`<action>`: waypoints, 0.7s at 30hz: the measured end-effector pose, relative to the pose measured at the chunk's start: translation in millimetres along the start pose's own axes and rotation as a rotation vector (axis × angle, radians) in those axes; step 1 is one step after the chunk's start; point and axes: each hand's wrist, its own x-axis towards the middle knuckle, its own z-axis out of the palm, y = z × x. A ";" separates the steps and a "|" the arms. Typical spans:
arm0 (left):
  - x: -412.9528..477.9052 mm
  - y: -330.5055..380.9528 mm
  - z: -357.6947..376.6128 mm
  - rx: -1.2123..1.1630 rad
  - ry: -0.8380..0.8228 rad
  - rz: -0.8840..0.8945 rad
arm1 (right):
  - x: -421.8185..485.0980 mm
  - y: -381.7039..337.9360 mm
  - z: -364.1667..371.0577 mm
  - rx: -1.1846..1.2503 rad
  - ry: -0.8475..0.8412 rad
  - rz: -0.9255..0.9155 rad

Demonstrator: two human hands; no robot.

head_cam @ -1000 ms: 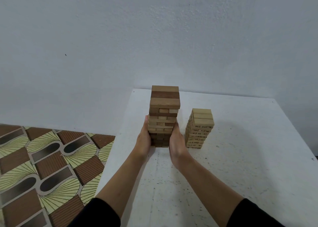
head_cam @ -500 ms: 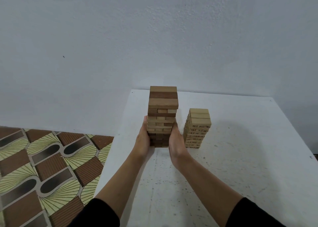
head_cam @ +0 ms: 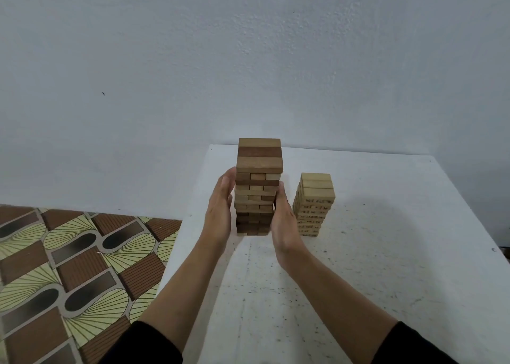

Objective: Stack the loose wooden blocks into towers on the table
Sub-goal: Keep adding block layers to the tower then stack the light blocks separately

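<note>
Two towers stand on the white table (head_cam: 386, 281), and the one I am watching is the tall tower (head_cam: 258, 170) of mixed light and dark wooden blocks near the table's far left corner. It stands upright between both hands, its top layers rising clear above the fingertips. My view shows the left hand (head_cam: 219, 212) flat and upright beside the tower's left face, fingers (head_cam: 226, 183) straight and together; I cannot tell whether they touch the wood or stand just off it. The right hand (head_cam: 281, 220) is flat too, its fingers (head_cam: 280, 195) straight and lying against the tower's right face about halfway up. Neither hand curls round a block or grips anything.

Just right of the right hand stands the short tower (head_cam: 314, 203) of pale blocks with small printed marks on their ends, apart from the tall one. Black sleeves (head_cam: 143, 344) cover both upper forearms. Left of the table lies a patterned floor (head_cam: 69, 267) in brown and yellow, and a plain pale wall (head_cam: 248, 60) rises behind.
</note>
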 end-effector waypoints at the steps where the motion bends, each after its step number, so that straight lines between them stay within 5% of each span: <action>1: 0.1 5.5 -0.5 -0.020 0.016 0.010 | -0.8 -2.3 0.2 0.003 0.002 0.002; 12: 1.5 47.7 -0.3 -0.134 0.013 0.168 | -7.2 -36.7 -0.9 0.011 -0.021 -0.101; 21: 0.9 53.5 2.2 -0.126 -0.042 0.130 | -7.5 -51.2 1.5 0.051 0.013 -0.194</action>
